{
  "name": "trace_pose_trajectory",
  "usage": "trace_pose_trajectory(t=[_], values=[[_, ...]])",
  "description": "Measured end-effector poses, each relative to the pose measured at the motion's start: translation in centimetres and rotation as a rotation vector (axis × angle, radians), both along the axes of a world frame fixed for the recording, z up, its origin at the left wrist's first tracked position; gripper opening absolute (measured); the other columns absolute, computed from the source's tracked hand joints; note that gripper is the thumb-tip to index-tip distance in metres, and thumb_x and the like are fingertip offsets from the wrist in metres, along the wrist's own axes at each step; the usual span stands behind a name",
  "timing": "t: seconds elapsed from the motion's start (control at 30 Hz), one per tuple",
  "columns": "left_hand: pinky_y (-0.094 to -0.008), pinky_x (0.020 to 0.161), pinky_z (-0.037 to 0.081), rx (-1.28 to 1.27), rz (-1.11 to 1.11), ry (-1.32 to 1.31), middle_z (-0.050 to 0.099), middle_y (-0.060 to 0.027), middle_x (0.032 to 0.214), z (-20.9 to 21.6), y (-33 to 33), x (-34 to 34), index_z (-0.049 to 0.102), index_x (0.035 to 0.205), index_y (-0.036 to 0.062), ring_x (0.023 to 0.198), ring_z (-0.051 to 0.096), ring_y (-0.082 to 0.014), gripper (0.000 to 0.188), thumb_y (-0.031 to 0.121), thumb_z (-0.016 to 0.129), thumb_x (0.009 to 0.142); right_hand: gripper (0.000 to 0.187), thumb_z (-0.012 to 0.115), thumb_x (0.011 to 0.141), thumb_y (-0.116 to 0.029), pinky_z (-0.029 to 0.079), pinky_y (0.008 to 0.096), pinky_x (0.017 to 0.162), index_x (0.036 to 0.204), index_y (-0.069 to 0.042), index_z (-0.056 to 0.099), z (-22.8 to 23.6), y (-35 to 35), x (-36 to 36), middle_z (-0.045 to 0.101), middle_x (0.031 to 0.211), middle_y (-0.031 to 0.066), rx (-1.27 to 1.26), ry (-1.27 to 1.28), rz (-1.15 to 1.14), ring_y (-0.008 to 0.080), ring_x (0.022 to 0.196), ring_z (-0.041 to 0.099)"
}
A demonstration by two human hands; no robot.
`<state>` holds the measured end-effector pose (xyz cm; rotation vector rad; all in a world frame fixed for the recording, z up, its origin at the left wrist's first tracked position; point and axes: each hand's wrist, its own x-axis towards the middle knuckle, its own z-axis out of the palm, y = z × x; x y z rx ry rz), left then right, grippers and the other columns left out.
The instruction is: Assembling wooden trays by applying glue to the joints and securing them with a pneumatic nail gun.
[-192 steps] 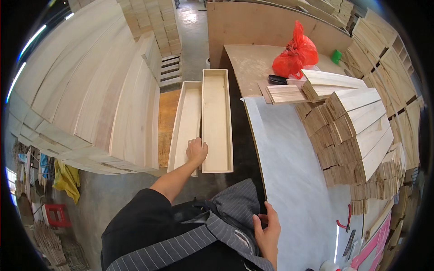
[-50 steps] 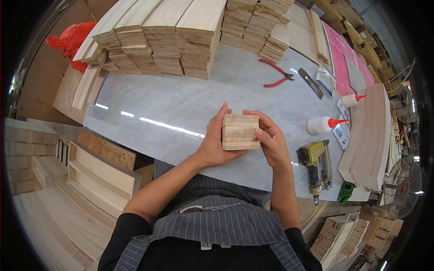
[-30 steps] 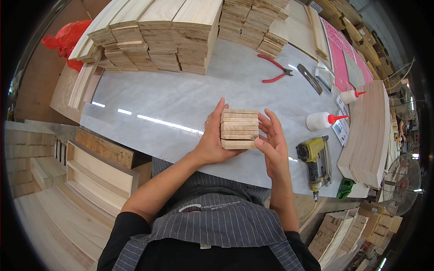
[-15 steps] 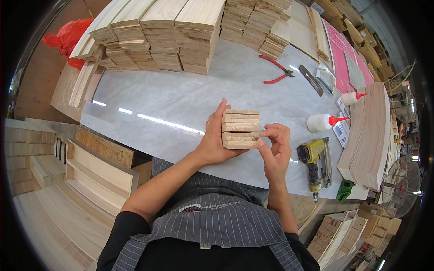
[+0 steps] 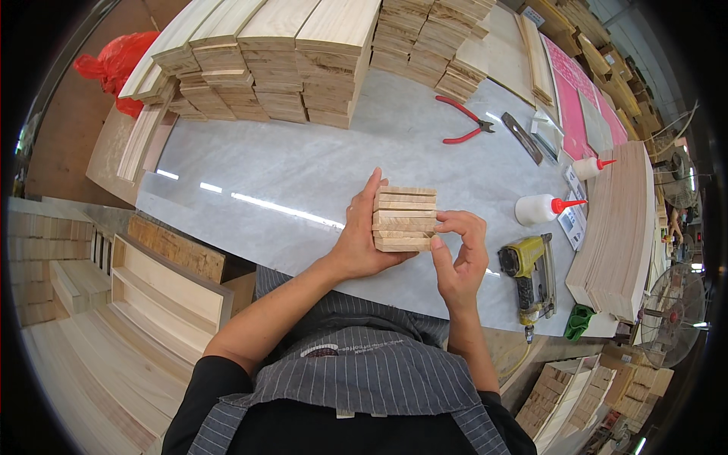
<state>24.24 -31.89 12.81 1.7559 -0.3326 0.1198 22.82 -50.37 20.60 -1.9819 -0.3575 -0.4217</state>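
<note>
Gripping a stack of wood slats point(image 5: 406, 216) in my left hand point(image 5: 359, 231), palm on its left side, thumb along the face nearest me. Right hand point(image 5: 466, 246) is at the right side, fingers curled, thumb and index tips slightly apart at the edges of the nearer slats. Can't tell if those two pinch a slat or only touch.

Stack is over the grey-topped bench point(image 5: 277, 171), close to the near edge, about midway along it. Can't tell if it rests on the top or is held above it.

Doing this well, I'd say: firm left palm, light right fingertips. Work one slat edge at a time; too much squeeze could skew the rest. Thumb should bear on the edge, not slip into the gap. Watch for splinters at the corners.

Look: pale, straw-coloured wood, ends toward me, grain showing. Thin, near-matching slats, roughly squared block. Dark gaps between some; the nearest slat stands a bit off its neighbour at the right. Finish looks bare.

Nail gun point(image 5: 525, 259) lies toward the bench's near right corner, white bottle point(image 5: 535, 210) just beyond, both apart from the stack.
</note>
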Motion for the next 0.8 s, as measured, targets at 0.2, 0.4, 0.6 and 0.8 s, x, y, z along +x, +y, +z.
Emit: trace_pose_trajectory(t=[0.2,0.4,0.6,0.8], values=[[-0.0516,0.114,0.030,-0.004,0.007,-0.007,0.042,-0.0247,0.148,0.1,0.0,0.1,0.007,0.164,0.0096,0.135,0.042,-0.0405,0.138,0.029,0.098,0.062,0.023,0.068,0.091,-0.008,0.047,0.0329,0.091,0.114,-0.004,0.067,-0.3,0.2,0.5,0.069,0.106,0.0061,0.390,0.213,0.030,0.0177,0.099,0.059],[-0.0506,0.115,0.031,-0.014,-0.033,0.068,0.042,-0.0229,0.148,0.0,0.4,0.1,0.012,0.163,0.0092,0.135,0.043,-0.0403,0.132,0.028,0.097,0.063,0.034,0.065,0.101,-0.025,0.048,0.0287,0.083,0.125,-0.001,0.068,0.2,-1.5,6.2,0.067,0.096,0.0006,0.462,0.702,0.160,0.0094,0.093,0.059],[-0.0433,0.116,0.035,-0.155,-0.025,0.114,0.041,-0.0205,0.150,-0.9,0.1,0.4,0.014,0.163,0.0041,0.138,0.043,-0.0360,0.126,0.023,0.095,0.068,0.031,0.070,0.099,-0.031,0.049,0.0290,0.074,0.112,-0.003,0.075,-1.7,-2.1,9.4,0.068,0.089,-0.0002,0.377,0.669,0.124,0.0083,0.078,0.053],[-0.0398,0.110,0.043,-0.194,-0.040,0.155,0.046,-0.0160,0.141,-1.4,0.8,-0.2,0.030,0.156,0.0033,0.130,0.050,-0.0291,0.111,0.021,0.096,0.069,0.035,0.061,0.104,-0.034,0.044,0.0304,0.065,0.093,-0.002,0.071,-0.6,-6.3,20.7,0.066,0.080,0.0016,0.452,0.432,-0.351,0.0096,0.071,0.051]])
